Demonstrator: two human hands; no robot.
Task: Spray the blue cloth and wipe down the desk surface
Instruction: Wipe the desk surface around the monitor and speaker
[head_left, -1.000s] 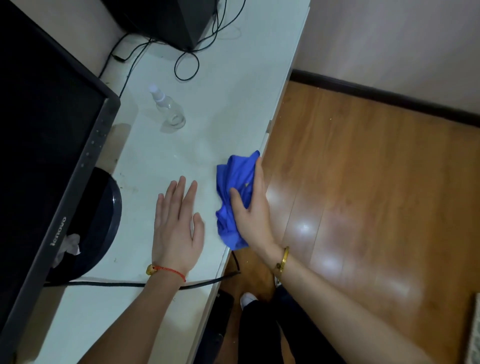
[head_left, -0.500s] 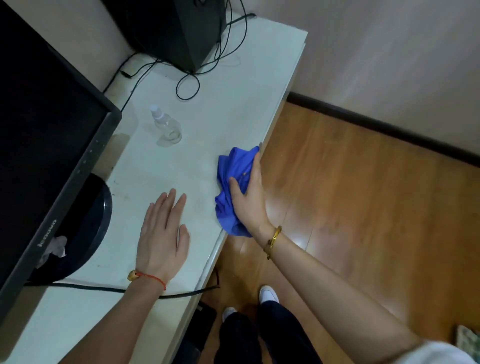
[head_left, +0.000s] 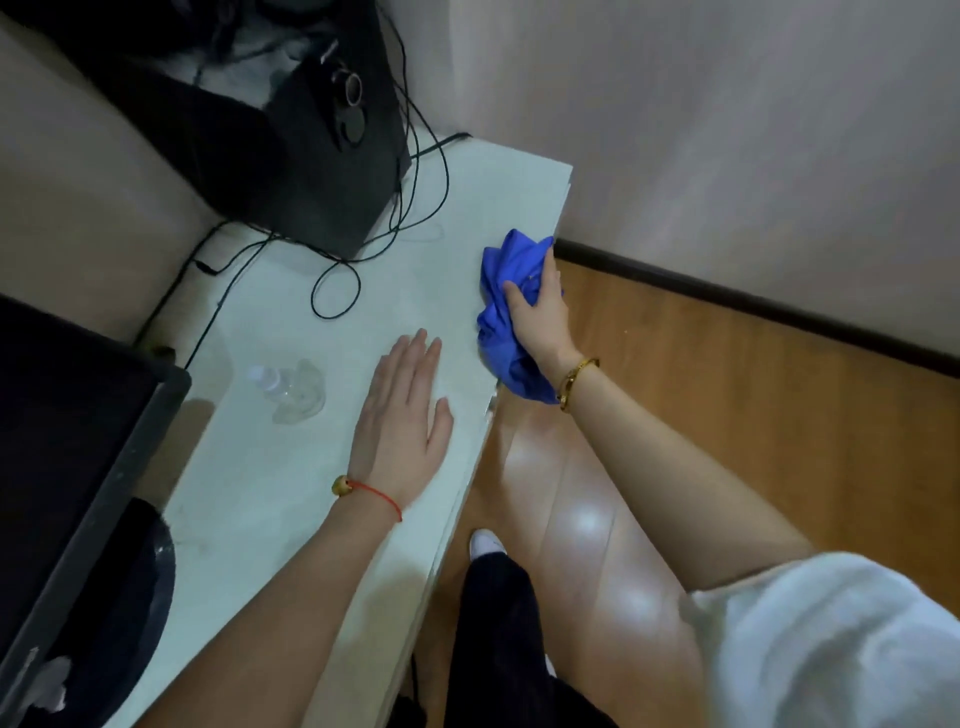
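Observation:
The blue cloth (head_left: 501, 291) is bunched up at the right edge of the white desk (head_left: 291, 467), partly hanging over it. My right hand (head_left: 540, 317) presses on the cloth and grips it, a gold bracelet on the wrist. Flat on the desk, palm down with fingers together, lies my left hand (head_left: 402, 415), a red string on its wrist. A small clear spray bottle (head_left: 288, 389) lies blurred on the desk just left of that hand.
A black monitor (head_left: 67, 467) on a round stand fills the left. A black speaker box (head_left: 306, 156) with several loose cables (head_left: 337, 280) stands at the desk's far end by the wall. Wooden floor (head_left: 727, 415) and my legs are to the right.
My right hand has slid the cloth along the desk's right edge toward the far end. My left hand has moved forward past the bottle. The view has shifted forward.

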